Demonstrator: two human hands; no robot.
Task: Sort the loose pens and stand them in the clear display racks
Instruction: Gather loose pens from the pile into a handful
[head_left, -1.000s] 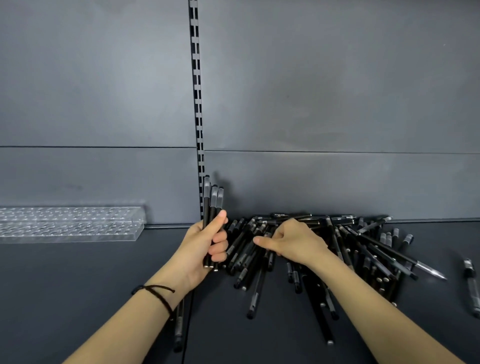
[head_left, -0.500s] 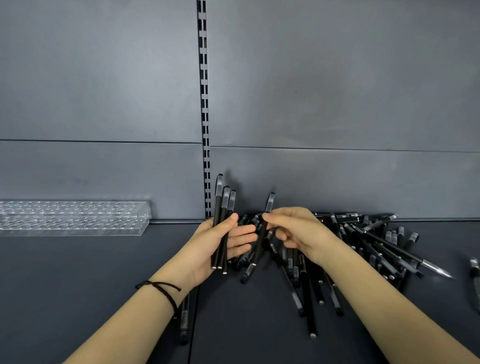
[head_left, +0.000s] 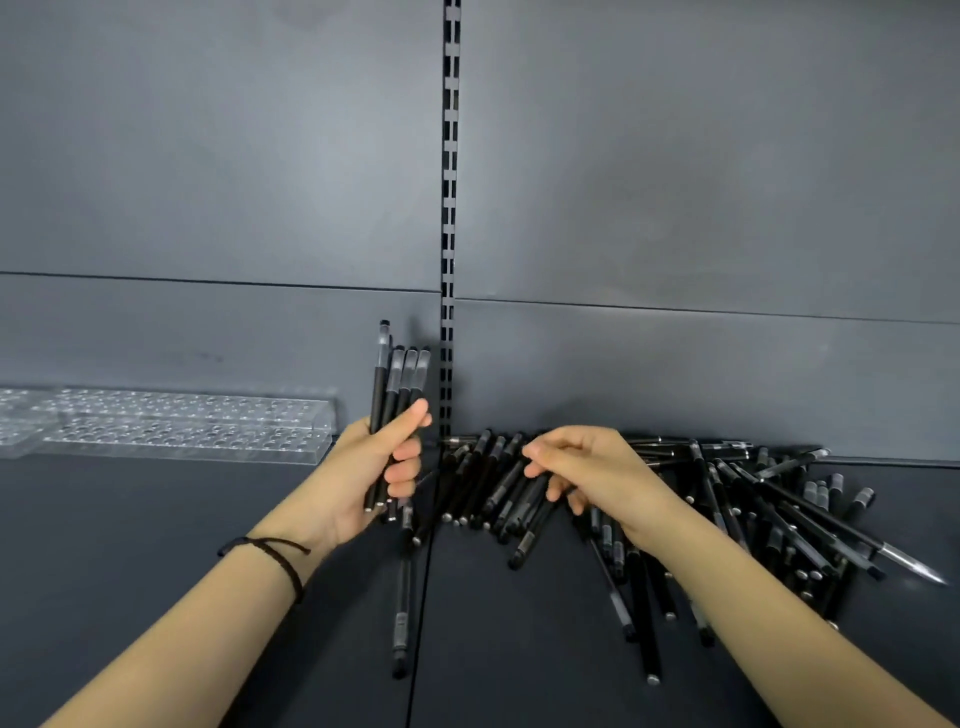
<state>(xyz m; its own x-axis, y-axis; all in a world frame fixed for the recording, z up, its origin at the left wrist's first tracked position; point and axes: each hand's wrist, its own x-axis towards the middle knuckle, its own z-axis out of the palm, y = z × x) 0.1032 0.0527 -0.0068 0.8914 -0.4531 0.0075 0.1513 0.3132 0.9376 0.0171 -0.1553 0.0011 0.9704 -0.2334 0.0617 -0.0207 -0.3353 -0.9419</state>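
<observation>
Four slim black plastic pens (head_left: 397, 389) stand gripped in the left hand (head_left: 363, 478), just left of the heap of loose black pens (head_left: 753, 493). Right hand (head_left: 587, 473) curls over heap; grasp unclear. Clear perforated acrylic racks (head_left: 182, 434), farther left, appear empty: nearly everything left.

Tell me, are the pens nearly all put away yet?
Not nearly. Done: nothing yet, no pen stands in the clear racks. In hand: the left hand holds a bunch of four pens upright, and the right hand digs in the pile; whether it grips one is unclear. Left: the big pile, then standing them all in the racks.
</observation>
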